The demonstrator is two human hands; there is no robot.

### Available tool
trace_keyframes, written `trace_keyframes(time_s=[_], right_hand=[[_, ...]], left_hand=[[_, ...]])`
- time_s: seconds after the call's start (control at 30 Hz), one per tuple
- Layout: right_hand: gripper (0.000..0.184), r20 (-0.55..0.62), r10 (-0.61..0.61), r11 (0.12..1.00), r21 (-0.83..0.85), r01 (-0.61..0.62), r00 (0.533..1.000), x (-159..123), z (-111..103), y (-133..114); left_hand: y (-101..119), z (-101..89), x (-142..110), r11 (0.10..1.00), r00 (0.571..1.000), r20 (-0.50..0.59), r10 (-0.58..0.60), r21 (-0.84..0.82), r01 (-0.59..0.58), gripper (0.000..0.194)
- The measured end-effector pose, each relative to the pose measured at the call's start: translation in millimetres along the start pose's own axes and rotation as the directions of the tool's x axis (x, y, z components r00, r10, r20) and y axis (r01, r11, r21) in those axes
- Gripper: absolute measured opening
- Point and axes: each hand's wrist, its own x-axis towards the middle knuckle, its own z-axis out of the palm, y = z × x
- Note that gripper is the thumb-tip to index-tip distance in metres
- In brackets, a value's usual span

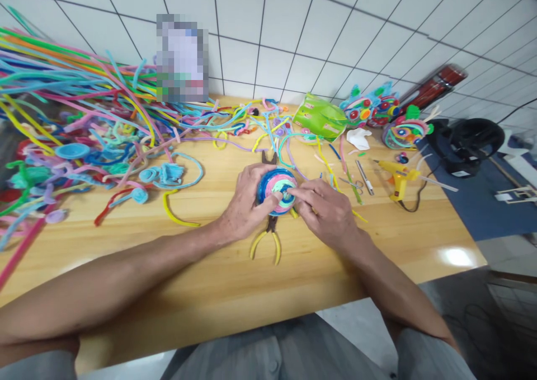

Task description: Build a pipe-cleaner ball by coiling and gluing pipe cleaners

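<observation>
Between my hands is a round coil of pipe cleaners [273, 179], ringed in blue, pink and pale green. My left hand [245, 201] is wrapped round its left side, the thumb pressed near the centre. At the coil's right, my right hand [327, 207] has its fingers bunched together, the fingertips touching the middle; whether they pinch a strand there is too small to make out. Yellow-handled pliers [272, 240] lie on the table just below the coil, partly hidden by it. A yellow pipe cleaner piece [176, 212] rests left of my left hand.
A large heap of coloured pipe cleaners [84, 94] fills the table's left side. Toward the right lie a yellow glue gun [397, 178], a pen [364, 177], small scissors [354, 185] and a green packet [319, 117]. Colourful pipe-cleaner figures [405, 132] stand by a black headset [470, 142].
</observation>
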Motion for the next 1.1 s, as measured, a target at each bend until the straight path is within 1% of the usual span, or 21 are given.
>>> trace_keyframes(time_s=[0.13, 0.23, 0.37, 0.47, 0.67, 0.8, 0.9, 1.0, 1.1], right_hand=[[0.035, -0.007, 0.008, 1.000, 0.019, -0.008, 1.000, -1, 1, 0], [0.037, -0.004, 0.004, 1.000, 0.020, -0.004, 1.000, -1, 2, 0], [0.036, 0.002, 0.011, 1.000, 0.024, -0.011, 1.000, -1, 1, 0], [0.033, 0.017, 0.029, 0.999, 0.035, -0.029, 0.999, -1, 0, 1], [0.033, -0.002, 0.038, 0.997, 0.064, -0.038, 0.999, -1, 2, 1], [0.035, -0.002, 0.059, 0.996, 0.074, -0.059, 0.998, -3, 4, 2], [0.033, -0.008, 0.065, 0.994, 0.090, -0.064, 0.998, -3, 4, 3], [0.033, 0.013, 0.079, 0.991, 0.104, -0.080, 0.997, -4, 5, 4], [0.036, 0.016, 0.082, 0.990, 0.111, -0.083, 0.997, -4, 5, 5]], left_hand=[[-2, 0.4, 0, 0.998, 1.000, 0.017, -0.011, -0.065, 0.012, 0.047], [-3, -0.3, 0, 0.992, 0.998, 0.040, -0.054, -0.115, 0.058, 0.049], [-2, -3.7, 2, 0.987, 0.993, 0.063, -0.100, -0.118, 0.107, 0.050], [-1, -7.0, 6, 0.994, 0.994, 0.091, -0.064, -0.088, 0.072, 0.052], [-1, -12.5, 13, 1.000, 0.990, 0.138, 0.024, -0.022, -0.021, 0.044], [-2, -17.9, 18, 0.995, 0.979, 0.188, 0.078, -0.071, -0.066, 0.044], [-3, -21.8, 22, 0.991, 0.968, 0.220, 0.123, -0.087, -0.106, 0.045], [-2, -22.8, 23, 0.988, 0.961, 0.231, 0.149, -0.063, -0.138, 0.041], [0, -19.9, 22, 0.990, 0.969, 0.206, 0.138, -0.068, -0.127, 0.038]])
